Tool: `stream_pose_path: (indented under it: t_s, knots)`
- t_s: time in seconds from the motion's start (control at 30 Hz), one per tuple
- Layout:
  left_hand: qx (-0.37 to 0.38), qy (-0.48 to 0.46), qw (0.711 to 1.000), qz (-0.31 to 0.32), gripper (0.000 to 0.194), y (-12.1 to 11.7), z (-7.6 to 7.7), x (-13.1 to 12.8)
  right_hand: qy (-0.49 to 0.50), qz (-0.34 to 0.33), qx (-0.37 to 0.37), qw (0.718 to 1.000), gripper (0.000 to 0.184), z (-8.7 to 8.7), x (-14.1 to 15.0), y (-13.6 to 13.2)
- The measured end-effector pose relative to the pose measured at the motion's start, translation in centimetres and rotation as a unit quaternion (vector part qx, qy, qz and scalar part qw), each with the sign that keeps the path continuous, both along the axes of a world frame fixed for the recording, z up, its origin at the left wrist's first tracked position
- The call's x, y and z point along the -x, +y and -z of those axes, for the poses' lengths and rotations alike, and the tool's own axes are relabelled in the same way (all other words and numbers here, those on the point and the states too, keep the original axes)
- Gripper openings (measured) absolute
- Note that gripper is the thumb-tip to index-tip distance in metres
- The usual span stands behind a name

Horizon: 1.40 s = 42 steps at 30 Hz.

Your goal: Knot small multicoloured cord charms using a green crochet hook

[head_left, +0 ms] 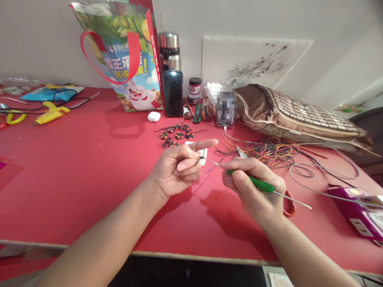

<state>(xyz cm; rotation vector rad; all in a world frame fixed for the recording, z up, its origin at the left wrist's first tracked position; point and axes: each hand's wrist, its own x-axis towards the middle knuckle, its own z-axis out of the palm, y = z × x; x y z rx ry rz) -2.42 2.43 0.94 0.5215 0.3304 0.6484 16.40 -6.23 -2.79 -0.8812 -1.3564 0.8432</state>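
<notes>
My left hand [181,167] pinches dark yarn [201,158] between thumb and fingers, with the index finger stretched out to the right. Held in my right hand [254,183] is a crochet hook [263,184] with a green grip and thin metal ends. Its left tip meets the yarn at my left fingertips. A strand runs down from the left hand and across toward the tangled multicoloured yarn [272,150]. Behind the left hand lie several small crocheted pieces [179,135] in dark and orange yarn. Scissors with a red handle [289,204] are partly hidden behind my right hand.
A gift bag [131,59], a steel flask [170,48], a dark phone [172,93] and a second phone [226,109] stand along the back. To the left lies a yellow glue gun [52,113]. A sequined bag [308,111] and purple box [356,211] occupy the right.
</notes>
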Motion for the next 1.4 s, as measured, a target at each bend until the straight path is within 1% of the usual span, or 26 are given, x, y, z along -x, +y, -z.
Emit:
stream_pose_path:
  t_s: [0.17,0.23,0.4,0.6,0.67,0.77,0.83,0.93,1.03,1.1,1.17,1.27,1.4]
  knots:
    - [-0.002,0.011,1.000,0.002,0.037,0.1,0.3,0.1,0.067,-0.043,0.026,0.996,0.015,-0.4,0.1,0.4]
    - [-0.005,0.016,1.000,0.002,0.036,-0.1,0.4,0.0,0.098,-0.059,0.036,0.993,0.017,-0.6,0.2,0.7]
    - [-0.041,0.043,0.998,-0.009,0.035,-0.7,0.5,-0.6,0.143,-0.054,0.080,0.985,0.026,-1.0,0.6,1.2]
    - [-0.087,0.073,0.993,-0.017,0.035,-1.2,0.8,-1.2,0.178,-0.060,0.084,0.979,0.019,-1.0,1.1,1.2]
    - [-0.089,0.084,0.992,-0.019,0.034,-1.3,0.8,-1.3,0.190,-0.063,0.077,0.977,0.017,-1.1,1.2,1.3]
    - [-0.074,0.092,0.993,-0.006,0.035,-1.5,0.7,-1.5,0.190,-0.060,0.070,0.977,0.018,-1.1,1.1,1.4]
    - [-0.072,0.094,0.993,-0.004,0.035,-1.6,0.7,-1.6,0.176,-0.049,0.075,0.980,0.020,-0.9,1.0,1.4]
    - [-0.090,0.104,0.990,-0.032,0.035,-1.7,0.6,-1.6,0.119,-0.016,0.060,0.991,0.018,-0.6,0.7,1.4]
    - [-0.108,0.114,0.987,-0.041,0.037,-1.9,0.7,-1.6,0.019,0.031,-0.013,0.999,0.017,-0.6,0.5,1.3]
    - [-0.111,0.114,0.987,-0.034,0.038,-1.9,0.8,-1.7,-0.052,0.040,-0.064,0.996,0.018,-0.8,0.5,1.2]
    - [-0.108,0.114,0.987,-0.031,0.039,-1.9,1.0,-1.7,-0.101,0.038,-0.094,0.990,0.020,-1.1,0.5,1.3]
    - [-0.115,0.108,0.987,-0.031,0.038,-1.8,1.1,-1.7,-0.127,0.049,-0.089,0.987,0.023,-1.4,0.5,1.5]
    - [-0.153,0.093,0.984,-0.025,0.030,-1.6,1.1,-1.6,-0.112,0.035,-0.060,0.991,0.019,-1.4,0.4,1.8]
